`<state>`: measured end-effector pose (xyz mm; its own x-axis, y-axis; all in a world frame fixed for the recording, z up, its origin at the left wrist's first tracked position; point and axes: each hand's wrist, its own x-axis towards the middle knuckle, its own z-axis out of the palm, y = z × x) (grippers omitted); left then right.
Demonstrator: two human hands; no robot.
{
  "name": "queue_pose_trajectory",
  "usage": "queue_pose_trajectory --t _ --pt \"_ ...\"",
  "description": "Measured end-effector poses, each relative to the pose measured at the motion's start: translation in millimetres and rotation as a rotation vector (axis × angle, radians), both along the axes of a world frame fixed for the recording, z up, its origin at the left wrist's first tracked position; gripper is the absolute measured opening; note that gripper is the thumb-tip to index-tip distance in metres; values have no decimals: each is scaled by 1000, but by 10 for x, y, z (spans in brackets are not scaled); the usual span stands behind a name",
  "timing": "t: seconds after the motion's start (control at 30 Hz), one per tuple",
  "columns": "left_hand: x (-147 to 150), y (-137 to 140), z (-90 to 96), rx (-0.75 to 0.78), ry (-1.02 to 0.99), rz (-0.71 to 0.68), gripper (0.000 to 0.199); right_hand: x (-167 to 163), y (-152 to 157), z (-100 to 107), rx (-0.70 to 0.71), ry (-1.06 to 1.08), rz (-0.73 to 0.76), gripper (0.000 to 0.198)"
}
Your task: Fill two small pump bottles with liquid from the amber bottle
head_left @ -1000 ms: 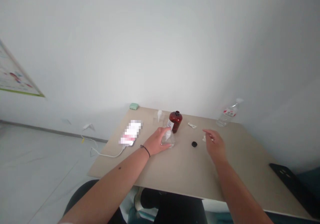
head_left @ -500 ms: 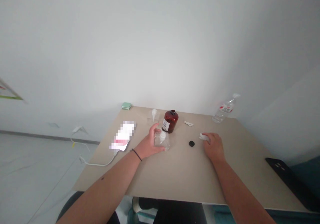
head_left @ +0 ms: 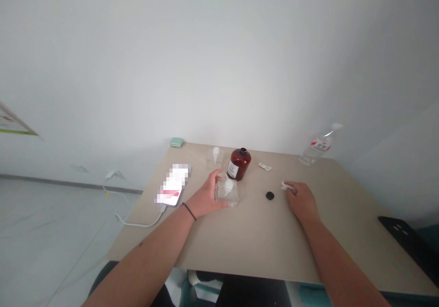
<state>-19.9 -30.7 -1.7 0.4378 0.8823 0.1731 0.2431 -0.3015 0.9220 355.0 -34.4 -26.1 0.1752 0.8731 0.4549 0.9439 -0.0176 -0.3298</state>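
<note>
Colourless square container [head_left: 227, 197] sits between the left hand's fingers [head_left: 214, 174]

On the table [head_left: 247, 238], around the held container [head_left: 226, 198], find the bottle [head_left: 239, 164] at one o'clock, the phone [head_left: 173, 186] at nine, the cap [head_left: 270, 196] at three and (farther off) the water bottle [head_left: 318, 145] at two.

- clear container [head_left: 226, 197] I held looked glossy, glass or plastic, couldn't tell
- brown bottle [head_left: 244, 160] was pretty shiny, label [head_left: 233, 169] papery
- tabletop [head_left: 247, 238] seemed smooth, kinda matt
</note>
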Motion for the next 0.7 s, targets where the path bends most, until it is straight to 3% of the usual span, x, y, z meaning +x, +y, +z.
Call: queue_pose_trajectory --t 0.27,0.37,0.53,0.7 --pt "10 -13 23 -14 -30 10 109 -170 -175 222 94 259 -78 41" --pt "12 -22 11 -21 -39 25 108 -587 -332 359 119 360 13 40" --pt "21 -30 8 -43 -29 48 96 -1535 -498 452 -1 451 379 30" --pt "51 -24 -75 -28 -2 104 75 -1965 -507 347 -6 398 407 38"
